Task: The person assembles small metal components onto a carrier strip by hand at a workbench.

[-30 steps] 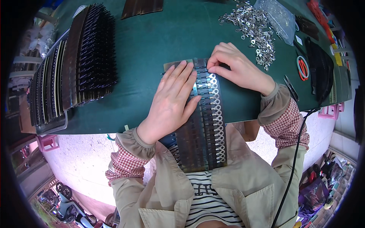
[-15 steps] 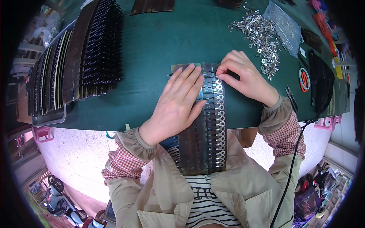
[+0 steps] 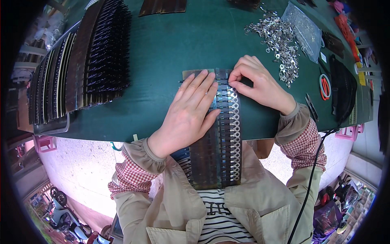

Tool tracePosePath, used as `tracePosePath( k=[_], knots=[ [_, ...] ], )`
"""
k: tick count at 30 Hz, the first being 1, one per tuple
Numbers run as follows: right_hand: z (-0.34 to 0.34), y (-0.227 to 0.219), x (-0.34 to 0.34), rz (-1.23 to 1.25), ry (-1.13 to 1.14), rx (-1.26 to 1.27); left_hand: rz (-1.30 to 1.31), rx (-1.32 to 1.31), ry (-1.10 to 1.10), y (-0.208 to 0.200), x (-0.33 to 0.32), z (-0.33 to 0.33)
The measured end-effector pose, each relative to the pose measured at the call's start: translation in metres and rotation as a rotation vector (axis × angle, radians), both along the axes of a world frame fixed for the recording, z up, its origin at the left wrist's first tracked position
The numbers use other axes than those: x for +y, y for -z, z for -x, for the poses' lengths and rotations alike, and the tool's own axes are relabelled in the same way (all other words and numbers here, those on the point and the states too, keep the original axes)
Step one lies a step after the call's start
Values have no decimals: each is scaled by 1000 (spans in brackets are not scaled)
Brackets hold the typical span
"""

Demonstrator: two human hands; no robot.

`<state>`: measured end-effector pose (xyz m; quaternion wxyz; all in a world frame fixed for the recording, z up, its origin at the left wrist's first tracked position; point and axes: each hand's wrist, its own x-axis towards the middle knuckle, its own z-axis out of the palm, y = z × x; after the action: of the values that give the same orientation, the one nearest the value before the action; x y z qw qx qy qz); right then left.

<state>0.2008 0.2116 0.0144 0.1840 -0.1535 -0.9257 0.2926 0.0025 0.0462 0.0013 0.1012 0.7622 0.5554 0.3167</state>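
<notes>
A long dark strip holder reaches from the green table's edge down over my lap. Thin dark leads lie across it in a row, and silver ring terminals sit at their right ends. My left hand lies flat over the holder's upper left part, fingers stretched out and hiding what is beneath. At the top of the row my right hand pinches thumb and forefinger on a ring terminal at a lead's end, mostly hidden by the fingertips.
Loose ring terminals are heaped at the back right beside a clear plastic bag. Loaded holders with dark leads stand in a tray at left. Snips, an orange-and-white coil and a black pouch lie at right.
My right fingertips have shifted slightly left and down at the top of the row, still pinched. My left hand stays flat in nearly the same place.
</notes>
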Motion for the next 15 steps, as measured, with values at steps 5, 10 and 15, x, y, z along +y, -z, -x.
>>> tracePosePath(
  k=[5, 10, 15],
  knots=[
    [4, 3, 1, -73, -41, 33, 6, 6, -5, -1, 0, 0],
    [3, 6, -1, -123, -49, 71, 11, 4, 4, -1, 0, 1],
    [-10, 11, -5, -142, -5, 141, 15, 8, 10, -3, 3, 0]
  ],
)
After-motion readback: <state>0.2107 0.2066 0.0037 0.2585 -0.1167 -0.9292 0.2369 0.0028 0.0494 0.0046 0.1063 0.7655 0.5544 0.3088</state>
